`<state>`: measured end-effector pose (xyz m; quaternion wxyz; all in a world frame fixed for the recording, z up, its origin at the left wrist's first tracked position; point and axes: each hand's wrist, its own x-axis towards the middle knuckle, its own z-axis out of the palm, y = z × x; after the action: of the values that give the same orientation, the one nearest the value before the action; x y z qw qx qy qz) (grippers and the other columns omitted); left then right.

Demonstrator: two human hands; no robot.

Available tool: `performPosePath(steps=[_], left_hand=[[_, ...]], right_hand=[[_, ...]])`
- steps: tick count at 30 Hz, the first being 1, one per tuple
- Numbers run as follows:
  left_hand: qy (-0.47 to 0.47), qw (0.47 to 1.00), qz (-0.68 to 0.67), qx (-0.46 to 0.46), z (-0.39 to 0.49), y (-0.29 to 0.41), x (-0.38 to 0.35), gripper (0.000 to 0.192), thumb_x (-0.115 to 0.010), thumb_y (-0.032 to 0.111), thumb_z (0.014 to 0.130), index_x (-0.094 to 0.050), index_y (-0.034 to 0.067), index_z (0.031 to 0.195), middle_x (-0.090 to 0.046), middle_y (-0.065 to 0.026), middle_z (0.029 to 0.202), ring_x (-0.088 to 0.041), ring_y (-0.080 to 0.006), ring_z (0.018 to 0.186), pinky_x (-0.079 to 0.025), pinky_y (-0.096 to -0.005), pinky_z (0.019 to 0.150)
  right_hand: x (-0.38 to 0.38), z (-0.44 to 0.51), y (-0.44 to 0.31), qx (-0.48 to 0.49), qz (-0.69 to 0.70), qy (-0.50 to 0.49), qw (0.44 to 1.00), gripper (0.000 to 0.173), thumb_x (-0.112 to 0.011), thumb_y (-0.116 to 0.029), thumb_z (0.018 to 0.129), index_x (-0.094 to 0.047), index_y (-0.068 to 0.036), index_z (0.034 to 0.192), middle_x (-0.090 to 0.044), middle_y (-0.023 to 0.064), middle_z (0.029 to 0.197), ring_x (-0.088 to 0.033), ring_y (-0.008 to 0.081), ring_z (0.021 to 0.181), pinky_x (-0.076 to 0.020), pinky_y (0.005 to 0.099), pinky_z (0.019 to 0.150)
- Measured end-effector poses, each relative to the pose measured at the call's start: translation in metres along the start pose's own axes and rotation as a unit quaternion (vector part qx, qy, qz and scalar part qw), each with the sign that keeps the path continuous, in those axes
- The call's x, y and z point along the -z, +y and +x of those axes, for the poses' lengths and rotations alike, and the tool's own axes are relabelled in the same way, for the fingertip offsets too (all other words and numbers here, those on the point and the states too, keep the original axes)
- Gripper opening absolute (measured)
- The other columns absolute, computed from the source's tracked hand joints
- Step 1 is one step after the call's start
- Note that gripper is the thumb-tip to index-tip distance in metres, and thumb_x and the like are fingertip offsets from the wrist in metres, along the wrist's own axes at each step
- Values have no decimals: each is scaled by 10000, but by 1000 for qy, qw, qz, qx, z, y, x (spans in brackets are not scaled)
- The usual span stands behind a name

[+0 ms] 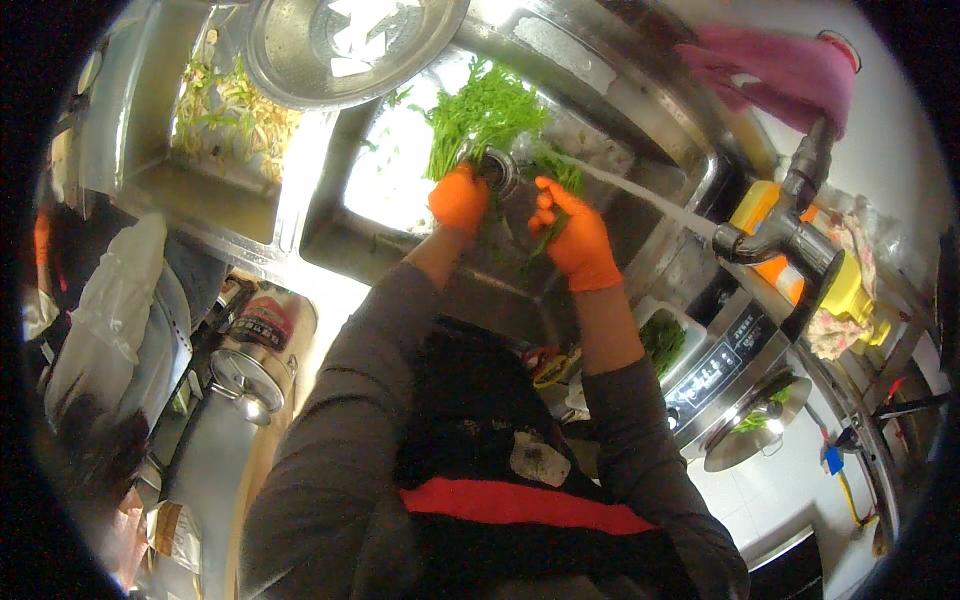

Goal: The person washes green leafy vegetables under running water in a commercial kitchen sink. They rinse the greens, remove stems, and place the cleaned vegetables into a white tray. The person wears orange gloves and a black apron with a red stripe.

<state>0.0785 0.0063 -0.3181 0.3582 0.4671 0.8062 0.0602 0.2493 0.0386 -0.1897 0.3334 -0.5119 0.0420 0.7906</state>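
Observation:
My left hand [459,199], in an orange glove, is closed around the stems of a bunch of leafy greens [491,109] over the metal sink basin [337,202]. To its right, my right hand [574,232], also in an orange glove, holds a few green sprigs [564,169] between thumb and fingers. The sink drain [499,171] shows between my hands. From the faucet [750,244] at the right, a stream of water [645,193] runs into the basin near the sprigs.
A large metal bowl [289,71] stands at the top. Wilted plant scraps [240,112] lie in the left basin. Pink gloves [787,75] hang above the faucet, and yellow bottles [844,289] stand behind it. A container of greens [661,341] and a metal can [262,337] are lower down.

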Motion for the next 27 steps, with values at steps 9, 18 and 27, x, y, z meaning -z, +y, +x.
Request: performPosePath(steps=[9, 18, 27], left_hand=[[-60, 976, -173, -118, -74, 29, 58, 235, -676, 326, 885, -660, 97, 934, -697, -125, 837, -674, -342, 763, -516, -439, 652], [114, 964, -147, -189, -73, 19, 72, 163, -663, 273, 871, -660, 127, 942, -667, -91, 840, -656, -319, 758, -500, -435, 636], [-20, 965, -148, -217, -76, 32, 56, 192, -643, 287, 904, -672, 107, 962, -687, -128, 860, -675, -339, 795, -523, -463, 692]], right_hand=[[12, 18, 30, 60, -227, 18, 972, 269, -593, -259, 970, -672, -16, 1052, -704, 80, 983, -656, 199, 893, -506, 332, 743], [26, 42, 41, 4, -97, -39, 995, 220, -638, -220, 949, -674, -31, 1056, -705, 70, 977, -660, 196, 902, -509, 327, 774], [16, 30, 36, 192, -327, 4, 925, 282, -586, -237, 996, -615, -11, 1161, -646, 67, 957, -641, 200, 908, -523, 381, 869]])
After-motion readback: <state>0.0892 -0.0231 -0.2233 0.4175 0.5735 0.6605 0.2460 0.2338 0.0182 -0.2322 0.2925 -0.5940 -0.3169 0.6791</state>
